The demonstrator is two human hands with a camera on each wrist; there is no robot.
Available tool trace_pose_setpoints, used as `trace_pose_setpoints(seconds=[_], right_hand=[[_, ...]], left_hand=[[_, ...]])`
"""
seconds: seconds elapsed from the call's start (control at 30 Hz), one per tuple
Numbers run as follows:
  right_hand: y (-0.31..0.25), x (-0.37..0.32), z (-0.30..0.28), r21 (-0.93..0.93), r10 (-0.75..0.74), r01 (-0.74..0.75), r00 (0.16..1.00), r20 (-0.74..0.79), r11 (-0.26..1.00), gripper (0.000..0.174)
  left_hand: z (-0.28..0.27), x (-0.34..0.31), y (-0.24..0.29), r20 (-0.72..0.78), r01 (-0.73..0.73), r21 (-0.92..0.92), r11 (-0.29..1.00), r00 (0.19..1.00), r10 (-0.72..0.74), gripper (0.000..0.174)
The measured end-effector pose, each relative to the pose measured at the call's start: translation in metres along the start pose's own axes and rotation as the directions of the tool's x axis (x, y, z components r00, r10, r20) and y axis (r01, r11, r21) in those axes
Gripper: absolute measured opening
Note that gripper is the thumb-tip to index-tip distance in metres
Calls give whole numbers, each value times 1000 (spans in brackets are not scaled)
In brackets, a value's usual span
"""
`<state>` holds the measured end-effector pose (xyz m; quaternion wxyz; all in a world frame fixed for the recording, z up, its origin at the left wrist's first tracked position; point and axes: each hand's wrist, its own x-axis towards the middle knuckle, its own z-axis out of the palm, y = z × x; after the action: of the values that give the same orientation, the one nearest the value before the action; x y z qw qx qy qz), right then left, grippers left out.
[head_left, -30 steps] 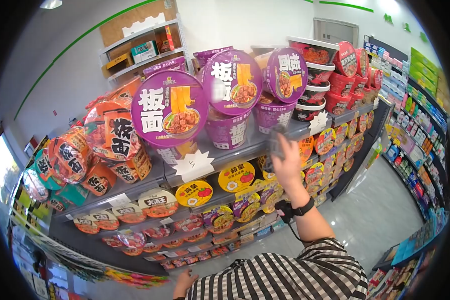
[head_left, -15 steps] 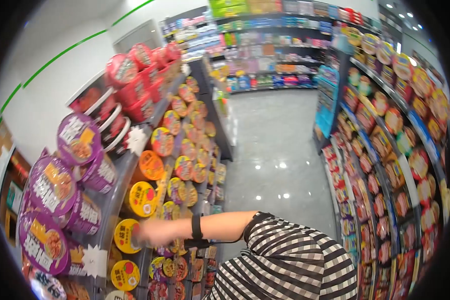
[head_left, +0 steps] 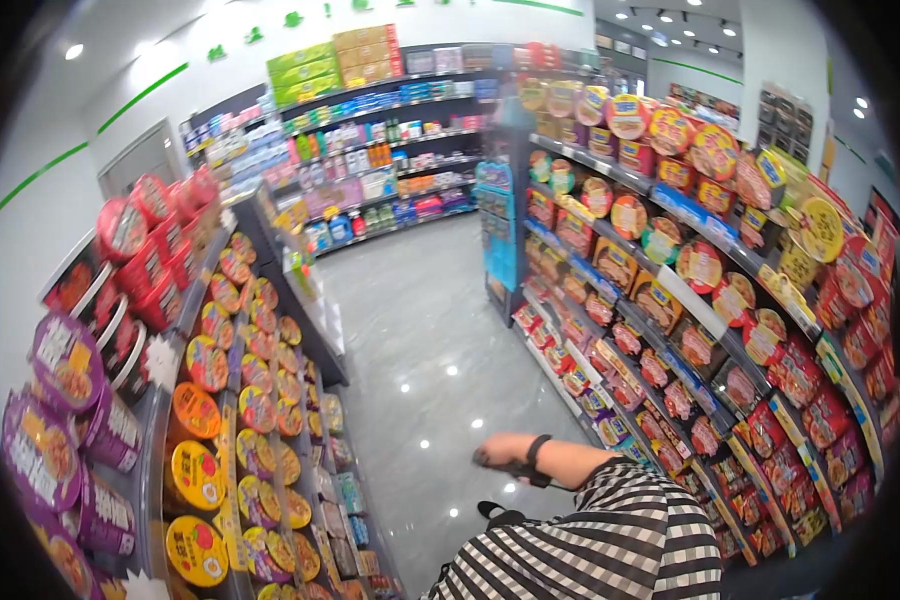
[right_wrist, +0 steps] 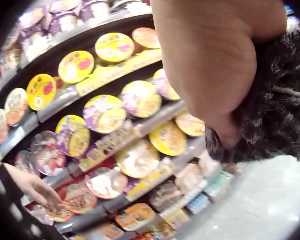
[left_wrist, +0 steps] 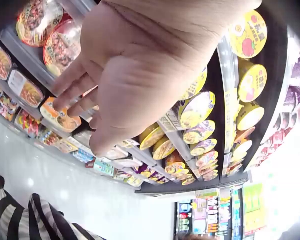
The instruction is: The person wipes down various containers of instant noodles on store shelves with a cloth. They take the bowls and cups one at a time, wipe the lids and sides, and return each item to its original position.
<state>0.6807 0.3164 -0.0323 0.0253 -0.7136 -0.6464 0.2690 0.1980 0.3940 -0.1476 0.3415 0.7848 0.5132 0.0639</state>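
Note:
My right hand is low over the floor of the aisle in the head view, with a bit of something dark at its fingers. Seen from the right wrist, that hand grips a dark, shaggy cloth with long pile, the thumb pressed against it; the other fingers are hidden. My left hand hangs with loosely straight fingers, holding nothing, and shelves of instant noodle bowls lie behind it. It also appears at the lower left of the right wrist view.
A left-hand shelf carries yellow-lidded bowls, purple tubs and red tubs. On the right, another shelf holds noodle bowls and packets. Grey tiled floor runs between them towards a back shelf of bottles.
The head view has swung right, from the noodle shelf to the aisle. My right hand has come away from the purple tubs and yellow bowls and dropped over the floor, dark cloth still in it.

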Motion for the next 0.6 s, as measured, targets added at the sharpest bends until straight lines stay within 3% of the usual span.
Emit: trace_pose_setpoints(seconds=[0.1, 0.17, 0.23, 0.3, 0.33, 0.4, 0.5, 0.53, 0.57, 0.6], right_hand=[[80, -51, -15, 31, 338, -344, 894, -293, 938, 23], [129, -75, -7, 64, 391, -399, 836, -385, 915, 25], [167, -94, -1, 179, 491, -458, 814, -309, 871, 25], [220, -98, 36, 232, 541, -527, 841, 4, 817, 34], [237, -108, 59, 259, 557, -542, 830, 15, 800, 34], [265, -129, 77, 180, 582, -623, 779, 235, 761, 32], [279, -165, 63, 228, 637, -718, 691, 341, 657, 28], [272, -183, 42, 283, 595, -663, 748, 294, 694, 28], [290, -180, 39, 287, 599, -671, 741, 304, 684, 28], [313, -172, 41, 278, 637, -672, 740, 216, 686, 28]], left_hand=[[-12, 41, 49, 56, -46, 45, 998, 997, 44, 62], [-16, 70, 83, 92, -70, 78, 994, 994, 63, 61], [-12, 97, 121, 128, -89, 103, 991, 989, 75, 61], [-11, 125, 159, 168, -101, 137, 985, 983, 77, 60], [-10, 136, 177, 196, -105, 160, 982, 978, 73, 60], [2, 159, 215, 248, -110, 184, 977, 967, 62, 59], [18, 180, 254, 309, -88, 216, 972, 951, 17, 59], [23, 188, 265, 326, -80, 225, 971, 945, 3, 58], [27, 197, 276, 342, -74, 233, 970, 940, -11, 58], [31, 204, 285, 358, -65, 240, 969, 933, -26, 58]])
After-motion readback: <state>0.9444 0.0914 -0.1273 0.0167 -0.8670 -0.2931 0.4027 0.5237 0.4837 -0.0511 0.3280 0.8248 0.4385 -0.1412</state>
